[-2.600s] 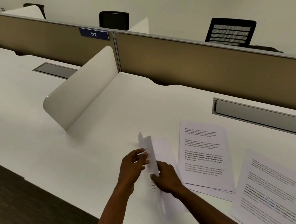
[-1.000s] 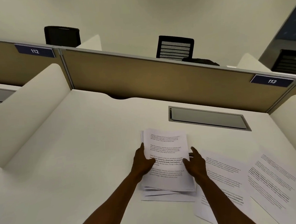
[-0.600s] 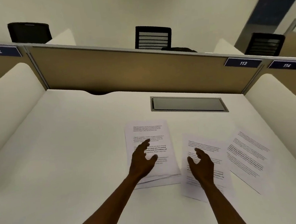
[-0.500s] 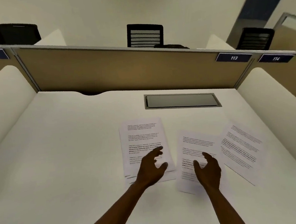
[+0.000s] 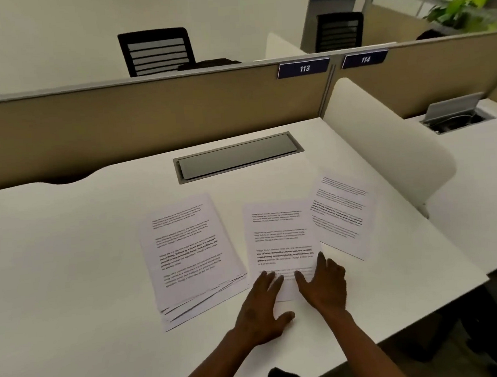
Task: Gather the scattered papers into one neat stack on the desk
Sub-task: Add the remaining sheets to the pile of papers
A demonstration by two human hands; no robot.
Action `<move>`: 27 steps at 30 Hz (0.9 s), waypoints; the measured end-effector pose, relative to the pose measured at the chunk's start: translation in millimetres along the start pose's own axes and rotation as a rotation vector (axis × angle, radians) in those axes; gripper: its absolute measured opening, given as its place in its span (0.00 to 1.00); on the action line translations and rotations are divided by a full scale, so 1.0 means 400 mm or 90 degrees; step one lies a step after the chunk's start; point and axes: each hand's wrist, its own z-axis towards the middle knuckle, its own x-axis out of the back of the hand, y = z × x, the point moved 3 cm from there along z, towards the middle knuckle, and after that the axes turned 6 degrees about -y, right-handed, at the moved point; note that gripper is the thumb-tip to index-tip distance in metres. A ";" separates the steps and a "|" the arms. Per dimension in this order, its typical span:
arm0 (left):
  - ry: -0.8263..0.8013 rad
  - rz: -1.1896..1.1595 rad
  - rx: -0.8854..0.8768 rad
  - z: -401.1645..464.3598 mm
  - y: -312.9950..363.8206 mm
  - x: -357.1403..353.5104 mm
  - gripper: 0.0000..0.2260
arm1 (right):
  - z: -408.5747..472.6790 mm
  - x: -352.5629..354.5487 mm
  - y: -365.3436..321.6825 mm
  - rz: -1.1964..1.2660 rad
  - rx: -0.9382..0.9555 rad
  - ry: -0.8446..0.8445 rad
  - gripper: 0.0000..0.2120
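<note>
A loose stack of printed papers [image 5: 187, 251] lies left of centre on the white desk [image 5: 56, 275], its lower edges fanned out. To its right lies a single printed sheet [image 5: 280, 236]. My left hand [image 5: 261, 308] and my right hand [image 5: 324, 286] both rest flat on the near end of this sheet, fingers spread, holding nothing. A third printed sheet [image 5: 340, 211] lies further right, angled, its left edge tucked under the middle sheet.
A grey cable hatch [image 5: 239, 156] is set in the desk behind the papers. A tan partition [image 5: 148, 118] closes the back and a white curved divider [image 5: 385, 149] the right side. The desk's near edge runs just right of my right arm.
My left hand has left the stack and moved right onto the middle sheet beside my right hand. The view has swung to the right.
</note>
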 end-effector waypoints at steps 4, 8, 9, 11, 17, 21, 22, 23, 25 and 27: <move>-0.004 -0.011 -0.002 0.011 0.012 -0.009 0.40 | 0.004 0.027 0.024 0.068 -0.031 0.031 0.39; -0.020 -0.017 -0.007 0.023 0.036 -0.029 0.39 | 0.028 0.043 0.080 0.266 -0.093 0.008 0.41; -0.022 -0.023 -0.009 0.022 0.041 -0.034 0.39 | 0.036 0.043 0.094 0.350 -0.115 -0.012 0.41; -0.017 -0.049 -0.012 0.023 0.056 -0.040 0.38 | 0.047 0.049 0.118 0.538 -0.158 -0.049 0.35; 0.117 -0.197 0.044 0.028 0.111 0.000 0.33 | 0.051 0.131 0.132 0.578 0.004 -0.080 0.18; 0.199 -0.385 0.163 0.048 0.113 0.087 0.28 | 0.062 0.227 0.088 0.571 0.109 -0.103 0.19; 0.207 -0.442 0.191 0.053 0.105 0.112 0.28 | 0.066 0.251 0.066 0.581 0.135 -0.122 0.18; 0.199 -0.499 0.222 0.057 0.096 0.136 0.28 | 0.069 0.273 0.038 0.587 0.166 -0.151 0.18; 0.135 -0.593 0.295 0.060 0.066 0.180 0.28 | 0.072 0.305 -0.035 0.588 0.227 -0.223 0.18; 0.035 -0.688 0.347 0.055 0.032 0.219 0.27 | 0.068 0.319 -0.122 0.588 0.284 -0.303 0.17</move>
